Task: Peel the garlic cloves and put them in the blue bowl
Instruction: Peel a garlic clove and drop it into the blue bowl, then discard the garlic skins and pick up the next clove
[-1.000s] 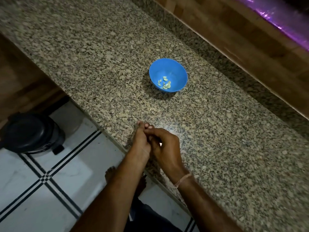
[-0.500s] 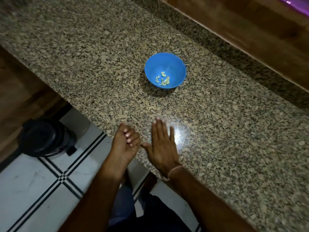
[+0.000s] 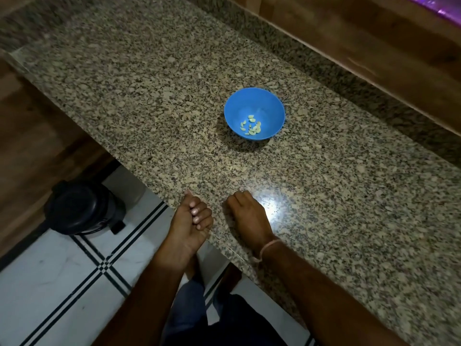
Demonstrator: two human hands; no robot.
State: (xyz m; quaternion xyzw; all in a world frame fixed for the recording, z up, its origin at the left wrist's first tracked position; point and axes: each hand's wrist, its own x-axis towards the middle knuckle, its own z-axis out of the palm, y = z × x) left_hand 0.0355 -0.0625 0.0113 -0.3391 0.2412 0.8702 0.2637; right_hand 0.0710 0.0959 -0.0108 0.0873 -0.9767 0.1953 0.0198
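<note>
The blue bowl [image 3: 257, 103] stands on the granite counter [image 3: 149, 96], with several peeled garlic cloves [image 3: 251, 127] in its bottom. My left hand [image 3: 192, 221] hovers at the counter's front edge, palm turned up and fingers curled in; what lies inside it is hidden. My right hand [image 3: 247, 216] rests on the counter just to the right of it, knuckles up and fingers tucked under, with nothing visible in its grip. Both hands are well short of the bowl. No unpeeled clove shows on the counter.
A black lidded bin [image 3: 82, 208] sits on the white tiled floor [image 3: 50, 283] below the counter's left edge. A wooden ledge [image 3: 361, 41] runs along the back of the counter. My legs and feet show beneath the front edge.
My hands were joined a second ago and have moved apart. The right hand lay flat on the counter, then curled its fingers under. The left hand stays curled at the edge.
</note>
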